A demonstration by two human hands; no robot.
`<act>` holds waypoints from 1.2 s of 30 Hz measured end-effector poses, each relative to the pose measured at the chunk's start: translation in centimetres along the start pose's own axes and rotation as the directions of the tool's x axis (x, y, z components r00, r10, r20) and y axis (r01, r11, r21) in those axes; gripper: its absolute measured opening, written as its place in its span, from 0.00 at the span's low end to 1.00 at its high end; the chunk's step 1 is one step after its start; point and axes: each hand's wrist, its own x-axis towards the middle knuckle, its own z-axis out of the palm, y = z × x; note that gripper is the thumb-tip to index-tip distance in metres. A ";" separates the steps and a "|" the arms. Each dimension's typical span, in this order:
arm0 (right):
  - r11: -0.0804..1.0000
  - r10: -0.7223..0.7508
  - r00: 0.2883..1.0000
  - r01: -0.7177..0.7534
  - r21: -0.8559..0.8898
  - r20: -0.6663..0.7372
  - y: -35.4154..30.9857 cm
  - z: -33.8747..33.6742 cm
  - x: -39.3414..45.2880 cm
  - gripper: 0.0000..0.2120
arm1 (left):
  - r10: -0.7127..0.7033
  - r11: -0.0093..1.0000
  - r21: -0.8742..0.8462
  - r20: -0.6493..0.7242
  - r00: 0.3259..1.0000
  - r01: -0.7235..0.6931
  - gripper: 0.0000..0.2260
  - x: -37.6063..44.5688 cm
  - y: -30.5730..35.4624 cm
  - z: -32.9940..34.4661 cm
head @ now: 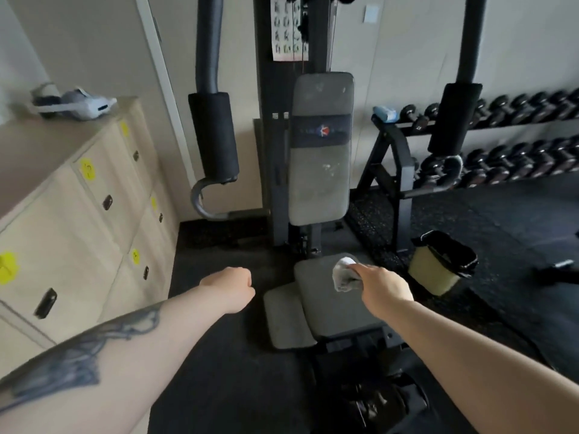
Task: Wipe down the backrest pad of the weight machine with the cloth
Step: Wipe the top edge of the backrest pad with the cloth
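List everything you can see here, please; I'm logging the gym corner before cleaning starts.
backrest pad: one, grey with a dark band, upright on the machine, centre
seat pad: one, grey, below the backrest
arm pads: two, black, either side of the backrest
exercise chart: one, pale, on the machine frame above the backrest
lockers: one bank, beige with yellow stickers, left
headset: one, white, on top of the lockers
dumbbell rack: one, black, two rows, right
bin: one, pale with a black liner, right of the seat
cloth: one, white-grey, bunched over the seat
right hand: holds the cloth
left hand: loosely closed, empty
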 end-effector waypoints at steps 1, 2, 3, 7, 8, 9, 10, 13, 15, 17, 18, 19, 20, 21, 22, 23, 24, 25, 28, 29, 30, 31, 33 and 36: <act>1.000 0.021 1.000 -0.021 -0.002 -0.013 -0.2 -0.3 0.5 0.24 | 0.025 1.000 -0.001 0.000 1.000 -0.025 0.10 0.8 0.1 -0.4; 0.999 0.044 0.999 -0.044 -0.005 -0.024 -0.5 -0.6 1.2 0.24 | 0.053 0.999 -0.003 -0.004 0.999 -0.053 0.10 1.7 0.4 -0.9; 0.998 0.066 0.997 -0.066 -0.006 -0.035 -0.8 -1.1 1.9 0.23 | 0.083 0.997 -0.003 -0.010 0.996 -0.083 0.11 2.6 0.8 -1.3; 0.996 0.089 0.991 -0.090 -0.003 -0.099 -1.7 -3.1 5.7 0.21 | 0.191 0.980 0.051 -0.022 0.981 -0.190 0.12 6.2 3.0 -4.2; 0.996 0.089 0.989 -0.089 0.001 -0.117 -1.9 -3.6 6.8 0.22 | 0.207 0.977 0.061 -0.035 0.978 -0.205 0.13 7.3 3.5 -5.2; 0.996 0.088 0.986 -0.088 0.009 -0.139 -2.0 -4.0 7.9 0.23 | 0.221 0.974 0.068 -0.055 0.974 -0.217 0.13 8.4 3.9 -6.2; 0.996 0.087 0.984 -0.085 0.019 -0.158 -2.1 -4.4 9.0 0.24 | 0.234 0.971 0.073 -0.080 0.969 -0.229 0.13 9.5 4.4 -7.1; 0.996 0.090 0.977 -0.085 0.036 -0.194 -2.4 -5.9 12.3 0.26 | 0.260 0.965 0.063 -0.125 0.958 -0.254 0.12 12.9 5.2 -9.8; 0.996 0.089 0.976 -0.082 0.043 -0.197 -2.4 -6.5 14.5 0.26 | 0.259 0.966 0.048 -0.130 0.957 -0.255 0.11 15.4 5.3 -11.3; 0.994 0.102 0.972 -0.093 0.052 -0.212 -2.4 -7.1 16.8 0.26 | 0.257 0.966 0.005 -0.158 0.954 -0.259 0.11 17.9 5.1 -12.4; 0.993 0.112 0.970 -0.103 0.054 -0.215 -2.4 -7.5 17.9 0.26 | 0.259 0.964 -0.012 -0.166 0.952 -0.265 0.11 18.9 4.9 -12.8; 0.992 0.119 0.971 -0.111 0.053 -0.209 -2.6 -7.6 18.8 0.26 | 0.264 0.963 -0.018 -0.161 0.951 -0.271 0.10 19.7 4.6 -13.0; 0.992 0.123 0.972 -0.114 0.056 -0.202 -2.7 -7.6 19.7 0.26 | 0.269 0.962 -0.013 -0.149 0.952 -0.274 0.11 20.6 4.4 -13.1; 0.992 0.123 0.973 -0.113 0.061 -0.196 -3.0 -7.5 20.7 0.26 | 0.273 0.961 0.001 -0.133 0.953 -0.276 0.11 21.7 4.1 -13.2; 0.992 0.122 0.974 -0.112 0.065 -0.190 -3.3 -7.3 21.6 0.26 | 0.278 0.960 0.013 -0.116 0.953 -0.279 0.11 22.8 3.8 -13.4; 0.992 0.118 0.975 -0.106 0.068 -0.188 -3.6 -7.2 22.7 0.26 | 0.284 0.959 0.011 -0.109 0.953 -0.284 0.11 24.1 3.5 -13.7; 0.993 0.110 0.975 -0.098 0.072 -0.191 -3.8 -7.1 23.8 0.26 | 0.288 0.957 -0.006 -0.112 0.951 -0.290 0.11 25.4 3.3 -14.2; 0.993 0.108 0.975 -0.095 0.074 -0.196 -4.0 -7.1 24.9 0.27 | 0.293 0.955 -0.023 -0.115 0.949 -0.297 0.11 26.7 3.1 -14.5; 0.990 0.138 0.968 -0.126 0.069 -0.208 -4.2 -6.6 27.7 0.28 | 0.318 0.947 -0.013 -0.116 0.941 -0.322 0.11 30.4 3.0 -15.2; 0.988 0.155 0.967 -0.146 0.058 -0.203 -4.1 -6.3 28.7 0.28 | 0.330 0.943 -0.006 -0.104 0.938 -0.332 0.11 31.6 2.9 -15.3; 0.985 0.171 0.965 -0.165 0.047 -0.196 -4.0 -6.2 29.3 0.29 | 0.339 0.940 0.000 -0.099 0.935 -0.341 0.11 32.6 2.9 -15.3; 0.982 0.187 0.963 -0.183 0.039 -0.193 -3.8 -6.0 29.8 0.29 | 0.346 0.938 0.002 -0.102 0.933 -0.348 0.11 33.4 2.9 -15.4; 0.975 0.223 0.959 -0.221 0.032 -0.176 -4.0 -5.4 31.6 0.29 | 0.354 0.935 -0.003 -0.099 0.930 -0.356 0.11 35.8 2.7 -15.2; 0.975 0.224 0.965 -0.222 0.028 -0.134 -5.0 -4.1 32.6 0.29 | 0.367 0.930 0.030 -0.042 0.929 -0.366 0.11 37.7 2.6 -14.3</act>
